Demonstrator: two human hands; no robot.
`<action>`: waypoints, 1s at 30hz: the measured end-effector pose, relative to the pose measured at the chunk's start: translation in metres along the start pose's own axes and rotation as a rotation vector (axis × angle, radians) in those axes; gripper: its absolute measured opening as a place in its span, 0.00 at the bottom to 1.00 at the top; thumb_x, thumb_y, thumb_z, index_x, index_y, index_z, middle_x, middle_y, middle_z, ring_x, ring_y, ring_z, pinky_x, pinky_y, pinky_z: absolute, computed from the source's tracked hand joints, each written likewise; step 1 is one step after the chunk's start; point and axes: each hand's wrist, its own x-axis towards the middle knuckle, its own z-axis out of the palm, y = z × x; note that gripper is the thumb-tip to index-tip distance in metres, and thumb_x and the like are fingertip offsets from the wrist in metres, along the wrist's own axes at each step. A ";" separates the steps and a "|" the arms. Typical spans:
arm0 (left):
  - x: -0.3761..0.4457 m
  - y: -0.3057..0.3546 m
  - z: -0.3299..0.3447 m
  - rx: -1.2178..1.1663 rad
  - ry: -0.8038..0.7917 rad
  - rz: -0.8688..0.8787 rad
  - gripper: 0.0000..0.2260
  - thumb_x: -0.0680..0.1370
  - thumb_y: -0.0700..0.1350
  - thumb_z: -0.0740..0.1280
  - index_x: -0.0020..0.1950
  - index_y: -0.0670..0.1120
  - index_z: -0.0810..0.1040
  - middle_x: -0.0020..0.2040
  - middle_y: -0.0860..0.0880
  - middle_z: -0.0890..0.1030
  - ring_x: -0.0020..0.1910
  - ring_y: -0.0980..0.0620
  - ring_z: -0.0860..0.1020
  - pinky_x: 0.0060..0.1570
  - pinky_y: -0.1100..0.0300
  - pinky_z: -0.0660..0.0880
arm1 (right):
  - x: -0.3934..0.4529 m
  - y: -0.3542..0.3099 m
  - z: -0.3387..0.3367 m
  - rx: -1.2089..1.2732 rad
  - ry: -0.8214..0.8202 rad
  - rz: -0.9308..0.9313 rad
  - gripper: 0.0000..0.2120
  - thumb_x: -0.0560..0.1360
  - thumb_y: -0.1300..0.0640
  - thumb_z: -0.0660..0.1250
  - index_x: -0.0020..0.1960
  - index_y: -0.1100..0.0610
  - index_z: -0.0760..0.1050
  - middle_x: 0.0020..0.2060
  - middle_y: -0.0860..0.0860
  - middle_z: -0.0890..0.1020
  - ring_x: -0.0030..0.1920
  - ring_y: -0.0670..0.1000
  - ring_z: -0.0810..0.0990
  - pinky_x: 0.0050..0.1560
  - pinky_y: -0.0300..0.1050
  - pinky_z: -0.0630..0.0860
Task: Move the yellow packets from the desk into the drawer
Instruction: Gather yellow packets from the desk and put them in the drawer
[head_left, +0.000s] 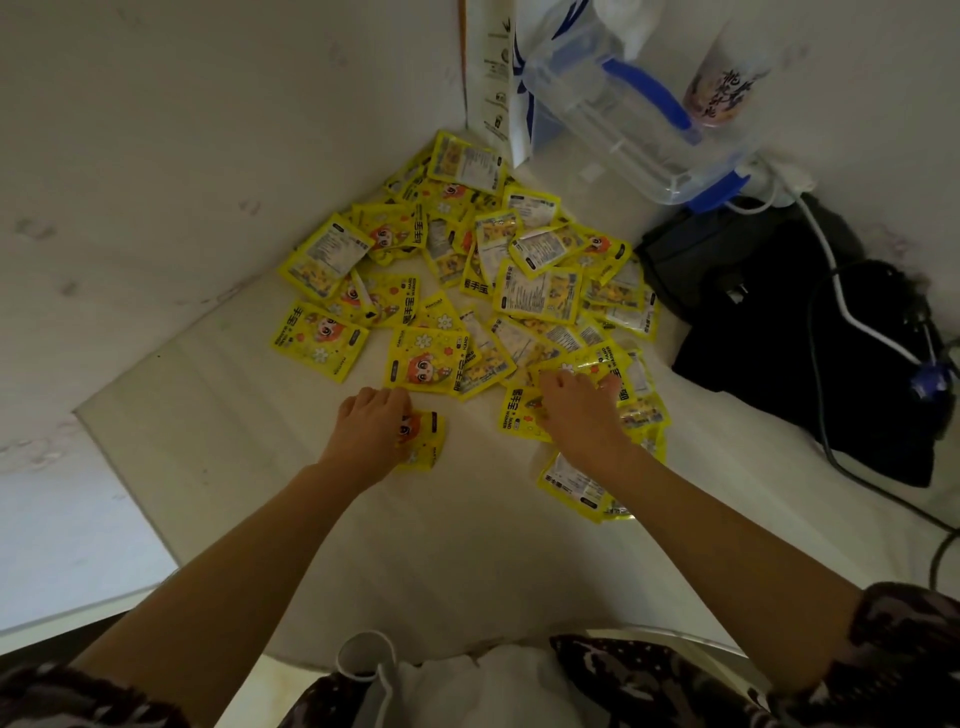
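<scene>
No drawer can be made out anywhere in the view. The counter's (218, 467) near edge is hidden behind the person's patterned clothing, and its far-right part is covered by a black bag (779, 322) with white and black cables draped over it; what the cables join is not clear.

The yellow packets (467, 280) lie in a loose overlapping heap on the counter, beyond both hands and running into the corner of the walls. Many packets are partly buried under others, so no count is possible.

The left hand (371, 426) rests knuckles-up on a single packet (423, 439) lying apart from the heap on its near side. Its fingertips are hidden under the hand, so I cannot tell whether this grip is closed on the packet or only pressing it flat.

The right hand (576, 410) lies on the near-right edge of the heap, fingers curled and pinching a glossy packet (597, 364) lifted slightly at the fingertips. More packets are partly hidden beneath its wrist and forearm.

Legible print: "HAND WARMER" on several packet fronts, beside large Chinese characters and a cartoon face with red hair. The backs carry fine print too small to read.

Past the heap stand a clear plastic container (623, 119) with blue clasps, a paper bag (493, 78) with unreadable printing, and a cup (722, 88) bearing Chinese characters, its top cut off.
</scene>
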 end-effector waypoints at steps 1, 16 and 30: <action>-0.001 0.000 0.001 -0.019 0.000 -0.006 0.21 0.69 0.48 0.74 0.57 0.47 0.68 0.57 0.48 0.75 0.58 0.45 0.71 0.60 0.52 0.63 | 0.000 0.001 -0.001 0.009 -0.020 -0.012 0.13 0.77 0.58 0.64 0.60 0.56 0.69 0.49 0.52 0.78 0.50 0.57 0.78 0.61 0.58 0.62; 0.057 0.000 -0.042 -0.028 0.090 0.102 0.08 0.77 0.42 0.65 0.55 0.46 0.74 0.53 0.46 0.71 0.58 0.44 0.71 0.57 0.47 0.63 | 0.020 0.061 -0.033 0.084 -0.076 -0.115 0.14 0.78 0.55 0.62 0.62 0.56 0.68 0.54 0.54 0.79 0.53 0.57 0.79 0.48 0.51 0.76; 0.080 0.002 -0.036 0.115 0.076 0.163 0.18 0.79 0.46 0.64 0.69 0.48 0.71 0.73 0.51 0.67 0.74 0.46 0.59 0.70 0.42 0.55 | 0.029 0.063 -0.021 -0.007 -0.049 -0.173 0.17 0.77 0.57 0.63 0.64 0.61 0.70 0.60 0.59 0.74 0.61 0.60 0.73 0.58 0.54 0.71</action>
